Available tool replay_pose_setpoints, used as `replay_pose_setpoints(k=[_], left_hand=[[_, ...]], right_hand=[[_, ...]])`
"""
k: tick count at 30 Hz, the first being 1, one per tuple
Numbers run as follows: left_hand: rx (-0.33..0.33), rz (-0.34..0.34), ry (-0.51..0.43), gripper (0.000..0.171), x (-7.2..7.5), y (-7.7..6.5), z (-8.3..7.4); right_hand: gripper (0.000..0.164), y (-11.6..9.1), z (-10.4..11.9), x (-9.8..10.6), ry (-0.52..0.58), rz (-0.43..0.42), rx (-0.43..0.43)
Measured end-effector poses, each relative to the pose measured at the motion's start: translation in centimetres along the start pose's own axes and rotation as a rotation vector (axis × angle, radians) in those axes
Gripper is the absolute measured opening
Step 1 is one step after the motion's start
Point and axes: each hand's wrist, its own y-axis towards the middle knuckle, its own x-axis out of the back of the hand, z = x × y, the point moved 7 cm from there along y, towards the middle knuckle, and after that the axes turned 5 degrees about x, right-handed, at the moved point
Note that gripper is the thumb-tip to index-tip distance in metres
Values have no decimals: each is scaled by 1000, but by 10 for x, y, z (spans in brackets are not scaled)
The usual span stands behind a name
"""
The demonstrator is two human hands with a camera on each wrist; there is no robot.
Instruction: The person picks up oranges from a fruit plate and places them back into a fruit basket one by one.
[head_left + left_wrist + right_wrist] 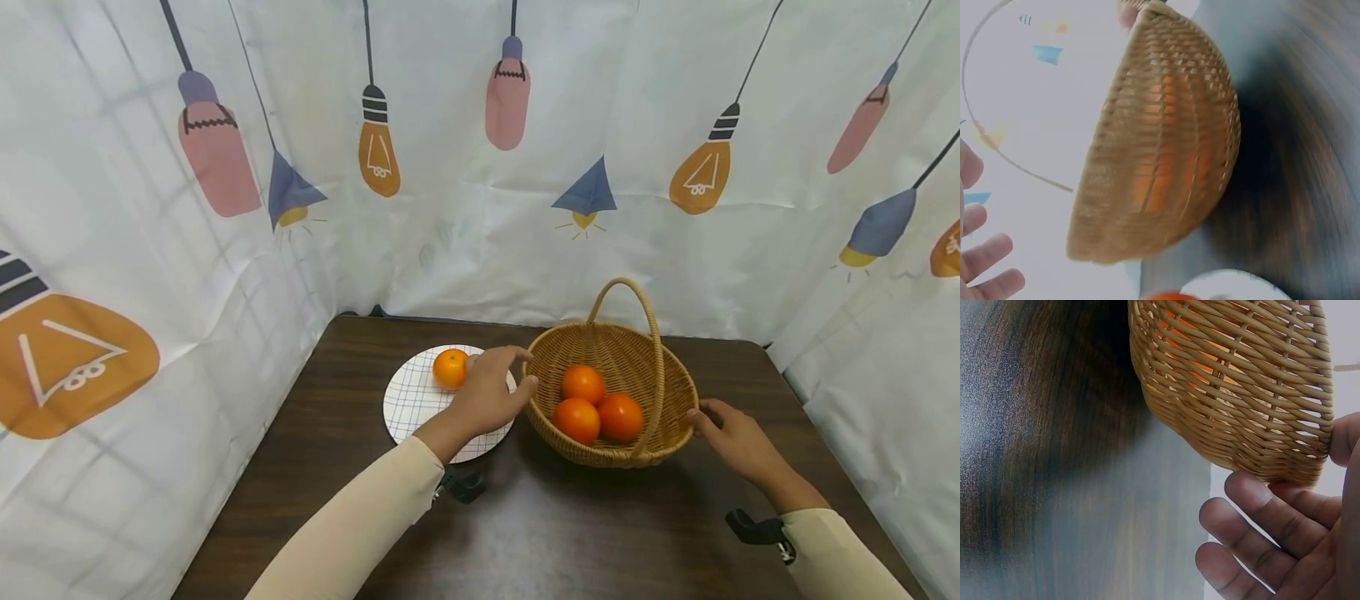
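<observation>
A wicker basket [600, 454] with a tall arched handle holds three round orange-red fruits [582, 385]. My right hand [738, 442] grips its right rim; in the right wrist view the thumb is at the rim and the fingers [1254, 490] lie against the outer weave. My left hand [491, 392] is at the basket's left side, fingers spread and holding nothing. The left wrist view shows a gap between those fingers [988, 256] and the basket [1160, 137]. Behind the left hand, a small orange [450, 368] sits on a white checked plate [411, 408], partly covered by that hand.
The dark wooden table [555, 533] carries the plate at left and the basket at right of centre. A white curtain [465, 250] printed with lamps and bulbs hangs behind and along both sides. Each wrist wears a dark camera strap [757, 529].
</observation>
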Motion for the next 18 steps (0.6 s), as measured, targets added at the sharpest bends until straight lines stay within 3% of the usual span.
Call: replay_pose_setpoints(k=[9, 18], left_hand=[[173, -90, -31, 39, 41, -18, 53], [240, -91, -11, 43, 50, -33, 86]], right_hand=[[66, 0, 0, 0, 15, -7, 9], [64, -1, -2, -2, 23, -11, 12]])
